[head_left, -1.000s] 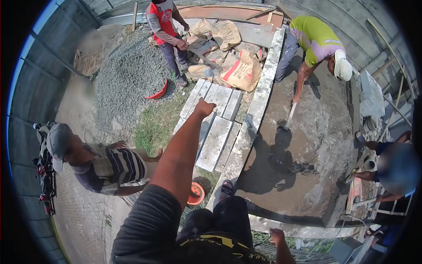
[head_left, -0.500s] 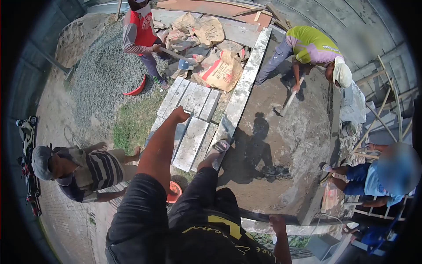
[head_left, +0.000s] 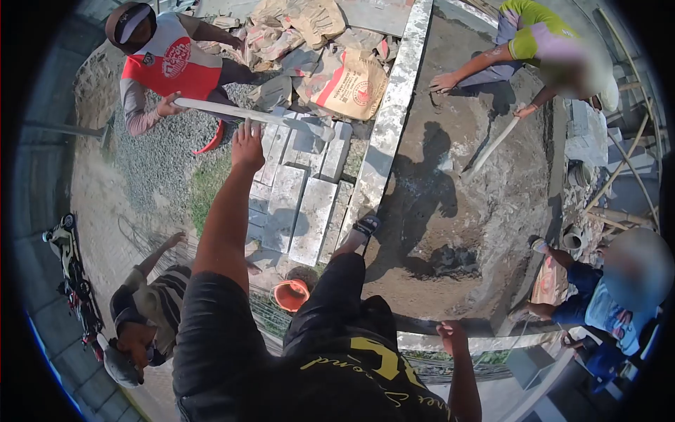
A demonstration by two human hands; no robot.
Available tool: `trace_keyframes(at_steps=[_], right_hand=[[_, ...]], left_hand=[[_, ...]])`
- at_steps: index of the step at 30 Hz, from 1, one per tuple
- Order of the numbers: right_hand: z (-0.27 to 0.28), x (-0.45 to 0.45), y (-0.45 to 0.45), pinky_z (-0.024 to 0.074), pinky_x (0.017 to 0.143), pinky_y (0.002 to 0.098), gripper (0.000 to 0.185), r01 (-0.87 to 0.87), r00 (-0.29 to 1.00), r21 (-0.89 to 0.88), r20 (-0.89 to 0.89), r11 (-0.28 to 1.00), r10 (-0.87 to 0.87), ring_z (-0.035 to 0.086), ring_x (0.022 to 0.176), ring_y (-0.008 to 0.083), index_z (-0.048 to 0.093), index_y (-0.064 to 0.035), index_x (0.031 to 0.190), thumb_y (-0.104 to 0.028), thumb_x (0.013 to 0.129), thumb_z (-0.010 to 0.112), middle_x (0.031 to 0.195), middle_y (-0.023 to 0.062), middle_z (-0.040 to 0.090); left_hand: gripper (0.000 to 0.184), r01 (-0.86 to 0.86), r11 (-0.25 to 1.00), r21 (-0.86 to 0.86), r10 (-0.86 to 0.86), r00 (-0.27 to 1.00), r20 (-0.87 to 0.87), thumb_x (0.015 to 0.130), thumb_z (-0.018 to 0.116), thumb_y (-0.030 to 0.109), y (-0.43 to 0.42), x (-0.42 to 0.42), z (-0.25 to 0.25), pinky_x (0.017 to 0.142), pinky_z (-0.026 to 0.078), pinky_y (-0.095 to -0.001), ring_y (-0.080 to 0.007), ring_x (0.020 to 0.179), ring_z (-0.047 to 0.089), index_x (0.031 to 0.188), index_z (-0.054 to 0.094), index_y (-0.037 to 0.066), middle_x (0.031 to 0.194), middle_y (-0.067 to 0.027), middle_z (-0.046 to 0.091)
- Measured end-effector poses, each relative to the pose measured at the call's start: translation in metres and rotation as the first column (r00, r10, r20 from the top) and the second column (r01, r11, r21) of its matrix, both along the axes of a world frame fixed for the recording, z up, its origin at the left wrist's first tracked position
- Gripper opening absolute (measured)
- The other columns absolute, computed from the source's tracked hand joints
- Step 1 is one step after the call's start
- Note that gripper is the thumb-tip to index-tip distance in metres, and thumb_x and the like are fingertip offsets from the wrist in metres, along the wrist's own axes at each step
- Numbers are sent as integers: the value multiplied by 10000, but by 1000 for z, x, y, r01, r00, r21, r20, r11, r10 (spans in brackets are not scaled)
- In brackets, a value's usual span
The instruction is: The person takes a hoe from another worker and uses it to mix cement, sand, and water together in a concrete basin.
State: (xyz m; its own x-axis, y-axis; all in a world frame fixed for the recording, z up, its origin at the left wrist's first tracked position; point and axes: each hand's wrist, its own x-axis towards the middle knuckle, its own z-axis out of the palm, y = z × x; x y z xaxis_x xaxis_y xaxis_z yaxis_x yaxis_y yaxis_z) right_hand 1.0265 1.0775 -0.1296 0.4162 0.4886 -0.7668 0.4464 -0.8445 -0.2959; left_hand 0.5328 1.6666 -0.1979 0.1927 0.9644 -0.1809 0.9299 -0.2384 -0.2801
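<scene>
My left hand (head_left: 247,145) reaches forward with its fingers stretched out, just below a pale wooden handle (head_left: 218,107). Whether the fingertips touch that handle I cannot tell. A co-worker in a red and white shirt (head_left: 179,67) grips its other end and holds it out over the stacked blocks. The long-handled tool looks like a hoe, with a grey blade (head_left: 308,141) near its far end. My right hand (head_left: 451,335) hangs low at my side, fingers loosely curled and apart, with nothing visible in it.
Grey concrete blocks (head_left: 313,221) lie beside a low wall (head_left: 394,88), where my sandalled foot rests. An orange bucket (head_left: 291,295) stands near my legs. Torn cement sacks (head_left: 351,81) and gravel (head_left: 158,148) lie ahead. Co-workers stand at both sides; one in green (head_left: 534,35) bends over the pit.
My left hand has opened from a closed shape and shifted left. The co-worker in red has turned and extended the tool towards me. The co-worker in green now has one hand off their tool.
</scene>
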Motion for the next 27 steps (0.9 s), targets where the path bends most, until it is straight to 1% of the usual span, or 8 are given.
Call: trace_keyframes(at_steps=[2,5,7,9,11,14,23,27], right_hand=[[-19,13,-5,531,842,353,387,175,983,185,-79,967,-163,693,961,269,658,-13,1148,-257,861,743,1045,161,710],[33,-5,34,545,813,368,392,120,992,30,46,992,-121,700,917,268,663,-17,1126,-289,857,747,1049,165,700],[44,-17,18,553,773,375,397,132,989,16,63,991,-133,705,883,276,664,-22,1108,-318,856,747,1020,170,694],[43,-30,-13,549,776,381,406,235,971,28,30,972,-236,700,891,273,671,-35,1114,-344,860,740,1022,158,696],[48,-47,-39,547,789,380,414,303,952,-6,44,953,-302,695,911,278,673,-37,1119,-354,860,737,1033,158,696],[55,-73,-63,535,848,383,439,378,926,-159,41,912,-376,678,977,303,679,-41,1134,-381,861,726,1077,163,693],[47,-148,-20,539,802,373,406,303,949,122,48,945,-311,682,878,275,698,-57,1098,-386,861,725,992,142,706],[40,-170,38,533,796,322,450,541,827,243,-326,805,-457,670,846,221,675,-21,1132,-410,907,686,943,119,707]], left_hand=[[725,28,999,-27,-31,988,-149,837,608,165,30,-11,-8,1193,197,-462,-344,1455,250,1495,315,88,1577,-174,260],[780,-4,989,-148,-44,948,-316,835,633,193,63,-33,-7,1209,157,-467,-343,1478,205,1522,276,102,1593,-156,251],[684,85,979,-183,-140,941,-308,784,689,171,77,-52,3,1194,214,-462,-344,1446,273,1421,446,111,1517,-151,377],[359,131,909,-396,-247,934,-257,719,731,145,91,-56,21,1032,406,-463,-314,1148,582,1073,673,121,1118,-125,663],[167,319,833,-453,-390,918,-72,720,718,140,100,-79,8,825,528,-470,-343,879,680,887,720,141,886,-139,711],[200,219,858,-464,-333,925,-180,800,655,301,79,-53,12,863,523,-468,-354,926,686,906,721,145,907,-143,719],[273,487,745,-457,-520,852,60,781,668,336,-65,100,51,699,559,-457,-350,758,703,877,700,83,794,-151,713],[387,512,690,-512,-512,845,156,774,705,427,-158,188,81,738,562,-455,-353,801,706,886,702,57,818,-174,712]])
